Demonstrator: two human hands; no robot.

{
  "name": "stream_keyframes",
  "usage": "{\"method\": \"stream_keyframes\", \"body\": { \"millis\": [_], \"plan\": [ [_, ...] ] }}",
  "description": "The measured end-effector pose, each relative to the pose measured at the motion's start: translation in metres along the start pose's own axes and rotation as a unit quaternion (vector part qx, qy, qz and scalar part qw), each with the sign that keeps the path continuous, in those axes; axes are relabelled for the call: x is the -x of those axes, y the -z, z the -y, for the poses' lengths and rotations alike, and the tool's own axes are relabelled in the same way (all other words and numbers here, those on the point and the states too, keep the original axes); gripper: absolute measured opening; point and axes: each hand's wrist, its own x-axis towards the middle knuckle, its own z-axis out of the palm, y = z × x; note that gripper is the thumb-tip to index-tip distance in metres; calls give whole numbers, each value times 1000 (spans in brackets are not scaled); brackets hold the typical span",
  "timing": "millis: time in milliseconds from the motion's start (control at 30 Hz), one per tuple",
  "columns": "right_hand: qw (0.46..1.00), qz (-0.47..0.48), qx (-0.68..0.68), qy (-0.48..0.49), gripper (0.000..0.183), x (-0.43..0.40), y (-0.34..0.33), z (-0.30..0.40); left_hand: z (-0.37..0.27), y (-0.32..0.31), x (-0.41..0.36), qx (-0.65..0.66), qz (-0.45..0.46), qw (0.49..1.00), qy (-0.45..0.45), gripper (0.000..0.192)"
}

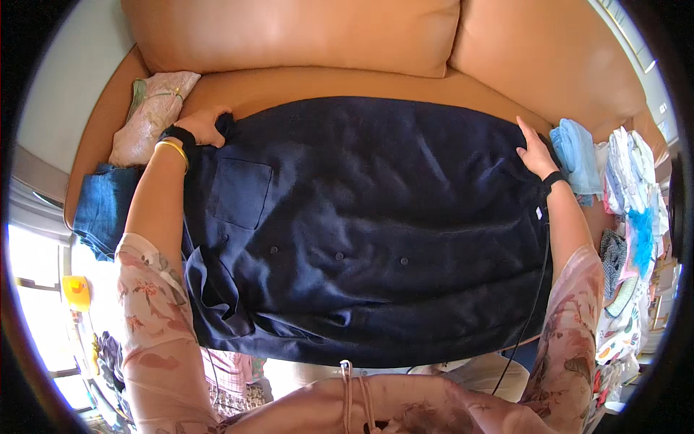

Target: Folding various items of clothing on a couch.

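A dark navy button-up shirt (368, 179) lies spread across the sofa seat, its collar end to the left. My left hand (203, 129) pinches a bunched bit of its far left corner. Below that hand is the patch pocket (243, 192), and several buttons run in a row nearer to me. My right hand (537, 154) is at the far right edge of the shirt, fingers extended and thumb apart, with no cloth gripped that I can see. Folds and creases run through the near half. A small white tag (539, 213) shows by the right edge.
The tan sofa (293, 32) backs the shirt. At left are a clear-wrapped bundle (154, 116) and folded jeans (105, 203). Light blue folded cloth (576, 157) and piled clothes (631, 168) stand at right. A thin black cord (534, 304) hangs by my right arm.
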Motion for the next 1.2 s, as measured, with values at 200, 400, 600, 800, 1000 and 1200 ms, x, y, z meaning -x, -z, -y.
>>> {"method": "stream_keyframes", "body": {
  "millis": [200, 400, 600, 800, 1000, 1200],
  "plan": [
    [995, 93, 14, -22, 35, -10, -1, -3, -5, -9, 11, -28, -66, 997, -3, 40],
    [981, -140, 42, 124, 11, 20, 18, 7, -2, -17, 46, -106, -247, 961, -58, 32],
    [993, -98, -67, 10, 9, 116, 101, 26, -16, -9, 150, -149, -380, 901, -144, 31],
    [1000, -3, 7, 5, 14, 271, 112, 55, -40, -86, 296, -183, -287, 937, -82, 50],
    [992, -20, -89, -82, 23, 295, 106, 76, -14, -128, 322, -48, -251, 966, -32, 74],
    [986, -30, -53, -152, 76, 274, 93, 72, -1, -136, 297, 2, -166, 986, 34, 63]
  ]
}}
